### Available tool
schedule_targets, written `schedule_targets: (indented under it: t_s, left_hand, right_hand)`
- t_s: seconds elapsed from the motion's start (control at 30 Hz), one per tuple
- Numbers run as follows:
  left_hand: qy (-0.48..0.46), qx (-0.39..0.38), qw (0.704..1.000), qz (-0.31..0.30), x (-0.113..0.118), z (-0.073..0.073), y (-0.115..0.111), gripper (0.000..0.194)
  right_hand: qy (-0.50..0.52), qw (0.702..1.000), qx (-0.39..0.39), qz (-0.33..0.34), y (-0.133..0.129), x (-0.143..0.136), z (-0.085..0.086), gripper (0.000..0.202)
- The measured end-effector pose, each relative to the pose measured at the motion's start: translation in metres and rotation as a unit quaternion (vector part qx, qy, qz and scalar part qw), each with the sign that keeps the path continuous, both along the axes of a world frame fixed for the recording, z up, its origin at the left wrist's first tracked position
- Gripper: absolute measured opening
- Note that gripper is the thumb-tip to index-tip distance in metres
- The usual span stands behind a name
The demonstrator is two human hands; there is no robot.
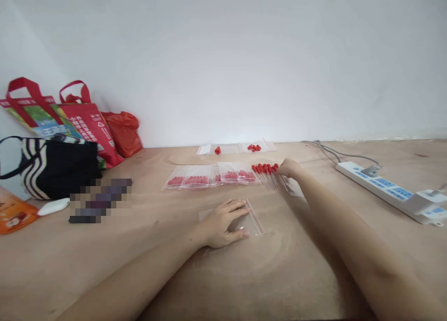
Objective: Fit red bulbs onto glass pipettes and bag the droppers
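My left hand (pixel 225 223) lies with fingers spread on a clear zip bag (pixel 255 218), whose red-lined edge shows at the right. Farther off, my right hand (pixel 289 169) has its fingers bent together at the right end of a row of red-tipped sticks (pixel 266 169); what it grips is too small to make out. Left of that row, several clear bags with red pieces inside (pixel 196 179) overlap side by side. Another transparent bag (pixel 294 187) lies partly under my right hand.
Near the wall are more clear bags with small red pieces (pixel 254 148). A white power strip (pixel 387 188) with grey cables lies at the right. At the left stand a black striped bag (pixel 66 165), red shopping bags (pixel 92 125) and a white object (pixel 53 207).
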State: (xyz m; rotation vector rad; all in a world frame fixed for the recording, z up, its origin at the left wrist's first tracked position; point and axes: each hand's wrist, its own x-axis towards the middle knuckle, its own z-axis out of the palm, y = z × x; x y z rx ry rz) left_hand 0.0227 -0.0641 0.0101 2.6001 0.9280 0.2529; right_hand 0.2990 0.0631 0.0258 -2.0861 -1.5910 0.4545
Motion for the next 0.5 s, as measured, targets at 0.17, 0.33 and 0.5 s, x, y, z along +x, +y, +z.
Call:
schedule_targets:
  t_s: [0.17, 0.33, 0.5]
  left_hand:
    - [-0.014, 0.001, 1.000, 0.002, 0.002, 0.000, -0.001, 0.055]
    - [-0.012, -0.004, 1.000, 0.000, 0.008, 0.000, -0.002, 0.057]
    - [-0.024, -0.014, 1.000, 0.002, 0.011, 0.000, -0.002, 0.058]
  right_hand:
    - [0.117, 0.993, 0.017, 0.027, -0.036, -0.003, 0.007, 0.051]
    - [0.409, 0.910, 0.026, 0.057, -0.086, -0.032, -0.016, 0.046]
    - [0.439, 0.894, 0.046, 0.081, -0.104, -0.052, -0.034, 0.033]
